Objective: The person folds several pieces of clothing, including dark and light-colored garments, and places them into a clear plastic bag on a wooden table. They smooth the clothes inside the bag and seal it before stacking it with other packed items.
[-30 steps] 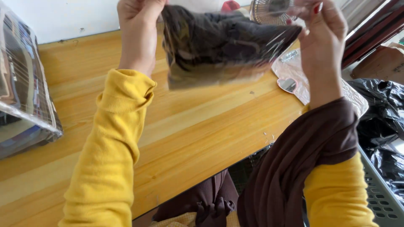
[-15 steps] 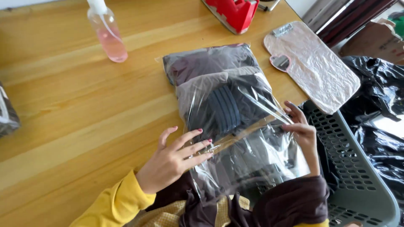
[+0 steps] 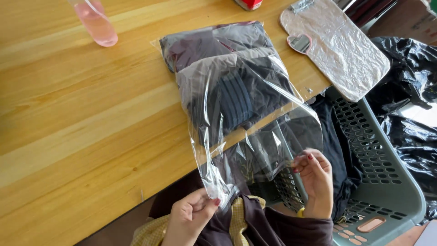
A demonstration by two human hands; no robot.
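Both hands had come off the top of the clear plastic bag [image 3: 236, 95] since the moment before and dropped back past the near edge of the wooden table [image 3: 82, 136], drawing the bag's open end out over that edge. The bag had slid a little toward the person with them. Its filled part lay flat on the table, holding a folded dark garment [image 3: 227, 86] with a ribbed grey section showing through the film. The empty mouth of the bag hung off the table in front of the person's lap.

The left hand [image 3: 191, 216] was low, below the table edge, with thumb and forefinger pinched together on the crumpled near-left corner of the film. The right hand [image 3: 314, 175] was higher and to the right, above the rim of the grey plastic basket [image 3: 387, 168], its fingers curled narrowly onto the other side of the bag's mouth; the film looked caught at the fingertips, though the glare made the contact hard to read.

Dark cloth lay inside the basket, just beside the right hand. A pink spray bottle [image 3: 95, 23] stood at the far-left of the table, well apart from the bag. A crinkled silvery pouch [image 3: 341, 50] lay near the bag's far-right corner, and black plastic sacks [image 3: 409, 91] were heaped beyond the basket.
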